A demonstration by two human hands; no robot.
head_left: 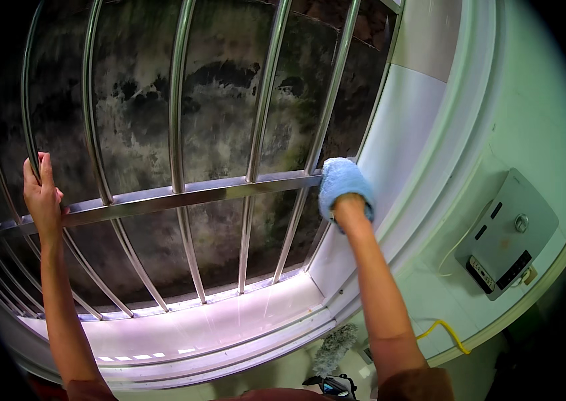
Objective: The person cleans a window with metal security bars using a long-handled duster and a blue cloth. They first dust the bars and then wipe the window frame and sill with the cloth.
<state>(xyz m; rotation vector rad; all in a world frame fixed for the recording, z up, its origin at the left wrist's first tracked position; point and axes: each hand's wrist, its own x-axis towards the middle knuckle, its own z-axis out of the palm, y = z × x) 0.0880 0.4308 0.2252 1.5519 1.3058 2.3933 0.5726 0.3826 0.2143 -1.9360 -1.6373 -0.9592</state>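
Observation:
My left hand [44, 197] is closed round an upright metal bar [28, 113] at the far left, just above the flat crossbar [209, 194] of a window grille. My right arm reaches to the crossbar's right end. There my right hand [351, 206] is covered by a fluffy light blue cleaning mitt [343, 177], with only the wrist side showing. The mitt touches the crossbar beside the white window frame side [390, 147]. My right fingers are hidden inside it.
Behind the bars stands a dark, stained wall [223, 113]. A glossy sill [196, 334] runs below the grille. On the tiled wall at right hangs a grey box with a knob [513, 230], with a yellow hose [446, 327] beneath. A grey fluffy duster [336, 351] is low near my right arm.

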